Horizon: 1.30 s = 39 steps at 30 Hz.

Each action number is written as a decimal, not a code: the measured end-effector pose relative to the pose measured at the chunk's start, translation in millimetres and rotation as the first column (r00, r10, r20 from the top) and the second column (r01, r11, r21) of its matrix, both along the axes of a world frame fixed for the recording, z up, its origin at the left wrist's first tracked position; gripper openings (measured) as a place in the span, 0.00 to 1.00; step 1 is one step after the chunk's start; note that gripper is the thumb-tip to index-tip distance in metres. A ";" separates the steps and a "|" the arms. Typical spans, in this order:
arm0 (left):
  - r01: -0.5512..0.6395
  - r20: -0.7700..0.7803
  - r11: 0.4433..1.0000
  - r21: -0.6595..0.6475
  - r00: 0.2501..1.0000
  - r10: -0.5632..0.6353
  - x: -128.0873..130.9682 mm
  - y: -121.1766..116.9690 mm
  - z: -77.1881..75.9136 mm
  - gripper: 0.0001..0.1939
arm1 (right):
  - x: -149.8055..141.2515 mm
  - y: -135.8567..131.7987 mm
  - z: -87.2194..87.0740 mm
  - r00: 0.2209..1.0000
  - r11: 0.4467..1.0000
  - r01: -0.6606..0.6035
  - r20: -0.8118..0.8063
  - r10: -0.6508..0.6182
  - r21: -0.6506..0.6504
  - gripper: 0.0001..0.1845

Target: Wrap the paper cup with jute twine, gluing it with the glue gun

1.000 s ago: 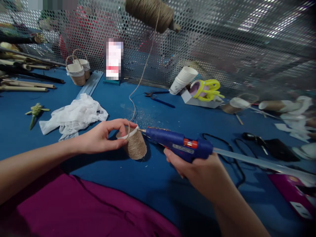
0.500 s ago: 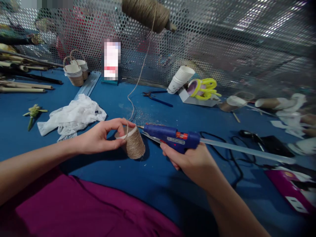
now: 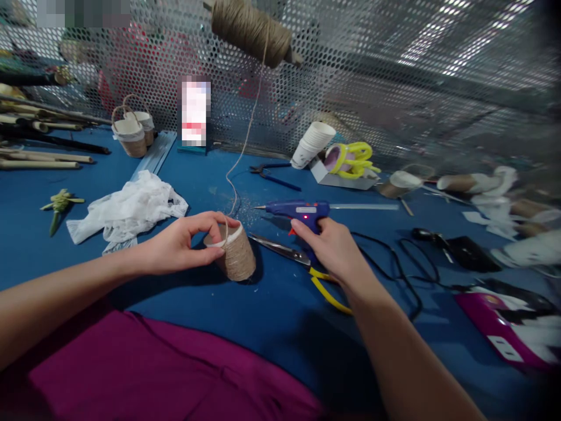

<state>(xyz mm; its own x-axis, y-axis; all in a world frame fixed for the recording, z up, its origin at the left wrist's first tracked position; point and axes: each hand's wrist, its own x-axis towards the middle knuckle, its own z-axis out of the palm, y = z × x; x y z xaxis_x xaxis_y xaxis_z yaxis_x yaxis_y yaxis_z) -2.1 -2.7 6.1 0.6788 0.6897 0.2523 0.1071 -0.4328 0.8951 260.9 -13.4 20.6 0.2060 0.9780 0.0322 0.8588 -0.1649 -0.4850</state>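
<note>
My left hand (image 3: 182,242) is closed on the rim of a paper cup (image 3: 239,257) wrapped in brown twine, which lies tilted on the blue table. A strand of twine (image 3: 248,134) runs from the cup up to a hanging spool (image 3: 252,32). In my right hand (image 3: 335,245) is a blue glue gun (image 3: 298,209) with a red light, its nozzle pointing left, apart from the cup. A clear glue stick (image 3: 363,207) sticks out of its back. Below the gun lie scissors (image 3: 284,251) with yellow handles, partly hidden by my right hand.
White lace (image 3: 135,204) lies left of the cup, near small baskets (image 3: 131,137) and a phone (image 3: 194,114). Pliers (image 3: 276,176), stacked paper cups (image 3: 312,143) and a white box (image 3: 342,177) stand behind. A black cord (image 3: 412,280) and a purple power strip (image 3: 491,327) are at right.
My right hand has drawn the glue gun up and back from the cup's rim, uncovering the scissors. My left hand still holds the cup in about the same place.
</note>
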 end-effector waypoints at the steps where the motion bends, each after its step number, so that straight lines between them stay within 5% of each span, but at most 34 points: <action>1: -0.002 0.001 1.000 0.000 1.000 0.002 0.1 0.0 0.0 0.07 | 2.6 6.7 -2.5 0.998 0.999 0.019 0.062 -0.016 -0.039 0.22; 6: -0.008 -0.010 1.000 0.009 1.000 0.008 0.0 0.0 1.4 0.07 | 9.1 33.3 -14.2 0.979 0.990 0.059 0.204 -0.031 -0.130 0.23; 10: -0.016 -0.015 1.000 0.002 1.000 0.016 0.6 -0.7 2.3 0.07 | 2.6 36.3 -12.5 0.944 0.991 0.109 0.321 -0.080 -0.072 0.21; 13: -0.012 -0.010 1.000 -0.002 1.000 0.012 1.8 -1.8 2.5 0.06 | -12.3 28.6 -2.6 0.949 1.000 0.001 0.317 -0.003 0.006 0.18; 16: -0.011 -0.001 1.000 0.004 1.000 0.011 2.9 -2.7 2.3 0.06 | -36.0 18.6 11.3 0.955 0.961 -0.269 0.143 0.259 0.056 0.18; 19: -0.017 -0.011 0.998 0.054 1.000 0.018 3.2 -3.2 1.5 0.06 | -62.4 11.9 23.2 0.766 0.803 -0.564 -0.240 0.596 0.194 0.23; 23: -0.025 -0.083 0.993 0.118 0.996 0.035 2.6 -3.4 0.7 0.06 | -86.1 10.7 29.6 0.696 0.765 -0.639 -0.361 0.621 0.084 0.22; 25: -0.030 -0.098 0.990 0.136 0.994 0.043 2.7 -3.4 0.8 0.05 | -89.1 11.0 28.9 0.677 0.766 -0.639 -0.424 0.602 0.067 0.17; 29: -0.032 -0.045 0.995 0.098 0.998 0.037 3.9 -3.2 0.3 0.06 | -79.8 7.0 24.0 0.667 0.855 -0.488 -0.556 0.495 0.175 0.09; 39: 0.046 0.072 0.993 -0.105 0.997 -0.038 2.4 -5.0 -5.3 0.05 | -61.1 -14.4 10.3 0.712 0.896 -0.298 -0.548 0.439 0.330 0.10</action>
